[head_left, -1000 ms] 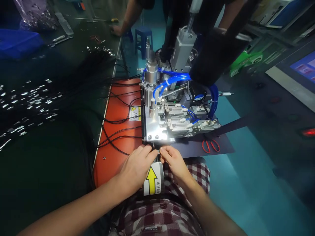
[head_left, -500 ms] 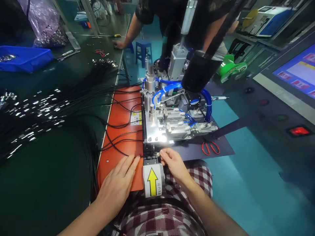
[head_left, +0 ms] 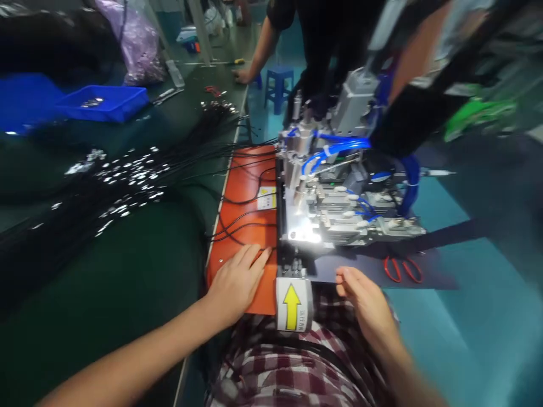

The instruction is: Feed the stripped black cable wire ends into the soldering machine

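Note:
My left hand [head_left: 240, 277] lies on the orange plate [head_left: 241, 181], its fingers stretched out and flat. Its fingertips are beside a black cable [head_left: 241, 229] that runs toward the machine's track. My right hand [head_left: 365, 297] is in the air right of the track, thumb and fingers closed together with nothing visible between them. Between the hands is the track's front end, with small metal holders [head_left: 294, 264] and a white label with a yellow arrow [head_left: 292, 305]. Behind it stands the metal machine [head_left: 335, 209] with blue air tubes [head_left: 339, 148].
Many black cables with shiny metal ends [head_left: 136, 175] lie on the dark green table [head_left: 139, 288] to the left. Behind them is a blue tray [head_left: 106, 104]. Red-handled scissors [head_left: 403, 270] lie at the right. Across the machine stands another person, a hand [head_left: 242, 76] on the table.
My right hand has left the track and moved right. My left hand stays on the orange plate, its fingers slightly raised. The view has turned left, so the scene sits farther right.

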Demonstrator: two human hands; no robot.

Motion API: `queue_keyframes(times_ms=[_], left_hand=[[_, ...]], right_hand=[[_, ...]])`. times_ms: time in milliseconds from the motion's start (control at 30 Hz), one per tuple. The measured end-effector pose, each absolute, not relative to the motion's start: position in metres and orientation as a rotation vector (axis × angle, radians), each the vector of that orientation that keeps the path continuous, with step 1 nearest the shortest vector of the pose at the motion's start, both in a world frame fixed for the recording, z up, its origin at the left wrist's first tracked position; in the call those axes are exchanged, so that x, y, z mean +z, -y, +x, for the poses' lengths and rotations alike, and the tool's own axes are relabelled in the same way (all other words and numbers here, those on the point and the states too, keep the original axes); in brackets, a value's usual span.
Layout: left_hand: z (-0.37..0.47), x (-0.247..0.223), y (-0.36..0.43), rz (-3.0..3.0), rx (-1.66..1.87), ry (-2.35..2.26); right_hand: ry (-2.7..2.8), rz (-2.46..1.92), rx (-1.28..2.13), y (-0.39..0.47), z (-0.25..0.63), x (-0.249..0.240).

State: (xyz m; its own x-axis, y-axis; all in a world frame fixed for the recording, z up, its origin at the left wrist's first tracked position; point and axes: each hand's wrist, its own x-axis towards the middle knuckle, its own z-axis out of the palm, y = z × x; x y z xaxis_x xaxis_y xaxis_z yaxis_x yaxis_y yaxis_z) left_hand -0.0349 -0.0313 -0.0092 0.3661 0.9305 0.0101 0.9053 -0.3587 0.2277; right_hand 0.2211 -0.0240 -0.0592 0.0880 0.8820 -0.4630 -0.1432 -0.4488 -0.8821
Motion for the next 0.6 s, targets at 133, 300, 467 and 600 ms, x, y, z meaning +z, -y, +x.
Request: queue_keyframes(times_ms=[133, 300, 467, 600], left_hand=[[-0.056, 0.019, 0.012, 2.415, 0.161, -1.562], [-0.091, 0.058, 0.052, 2.587, -0.274, -0.909], [-0.096, 0.065, 0.056, 2.571, -0.275, -0.847], [-0.088, 0.063, 0.034, 2.524, 0.011, -0.886]], right_hand=[[0.730, -1.554, 1.514, 0.028, 0.224, -0.051], [0.737, -1.608, 1.485, 0.037, 0.229, -0.035], [0.972, -1.520, 1.498, 0.044, 0.217, -0.020], [1.222, -1.490, 1.511, 0.044, 0.202, -0.006]])
